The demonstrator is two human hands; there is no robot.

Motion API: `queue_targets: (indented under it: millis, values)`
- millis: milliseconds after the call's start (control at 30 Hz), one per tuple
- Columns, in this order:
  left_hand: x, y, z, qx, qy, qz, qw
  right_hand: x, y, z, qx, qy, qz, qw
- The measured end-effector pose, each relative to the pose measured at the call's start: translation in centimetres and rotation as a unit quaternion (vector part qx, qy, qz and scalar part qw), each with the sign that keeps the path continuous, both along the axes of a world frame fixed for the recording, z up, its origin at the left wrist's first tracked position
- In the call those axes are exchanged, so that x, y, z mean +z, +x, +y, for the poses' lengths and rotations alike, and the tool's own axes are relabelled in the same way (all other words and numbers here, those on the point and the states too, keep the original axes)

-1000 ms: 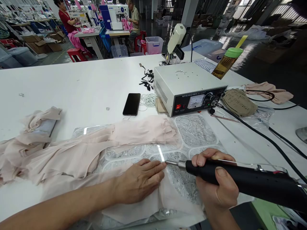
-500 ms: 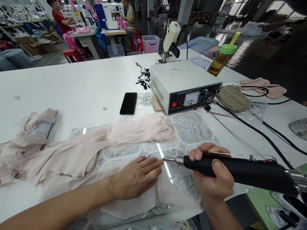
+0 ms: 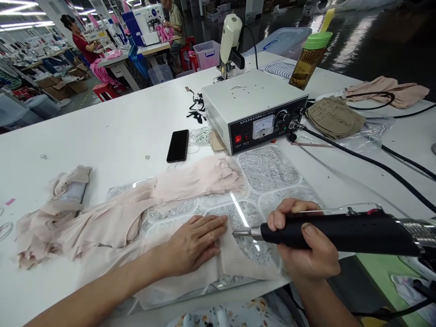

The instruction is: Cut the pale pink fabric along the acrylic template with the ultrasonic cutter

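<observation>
My left hand (image 3: 195, 243) lies flat on thin pale pink fabric (image 3: 238, 261), its fingers stretched out and pointing right. Beneath the fabric is a clear sheet (image 3: 269, 170) with rounded panels over a grey, crinkled pattern. My right hand (image 3: 303, 245) wraps round the thick black handle of an ultrasonic handpiece (image 3: 344, 236). Its slim metal tip points left, close to the fabric's edge and just right of my left fingertips. Whether the tip touches the fabric I cannot tell. Beyond my left hand, stacked pale pink fabric pieces (image 3: 194, 181) spread across the sheet.
A grey control box (image 3: 252, 113) with a dial and red switch stands behind, its black cable (image 3: 361, 163) running right. Nearby are a phone (image 3: 177, 146), a drink bottle (image 3: 308, 61) and brown cut pieces (image 3: 335, 118). A fabric bundle (image 3: 64, 200) lies left. People work at machines beyond.
The view has shifted a little. The tip of the handpiece now sits slightly lower and farther from my left fingertips, along the fabric's edge. Both hands keep their hold.
</observation>
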State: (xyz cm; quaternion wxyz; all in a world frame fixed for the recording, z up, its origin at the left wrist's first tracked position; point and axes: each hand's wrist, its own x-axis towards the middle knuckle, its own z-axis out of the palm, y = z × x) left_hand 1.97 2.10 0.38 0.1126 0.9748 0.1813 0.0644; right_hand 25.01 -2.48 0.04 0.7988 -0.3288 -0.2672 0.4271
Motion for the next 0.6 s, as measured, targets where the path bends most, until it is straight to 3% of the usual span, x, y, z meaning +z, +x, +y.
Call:
queue_targets:
  millis: [300, 600]
  values:
    - [0.02, 0.23, -0.31, 0.002, 0.036, 0.006, 0.999, -0.26, -0.11, -0.11, 0.047, 0.030, 0.012, 0.998]
    - [0.42, 0.25, -0.60, 0.008, 0.020, 0.024, 0.999, -0.14, -0.10, -0.39, 0.072, 0.022, 0.019, 0.997]
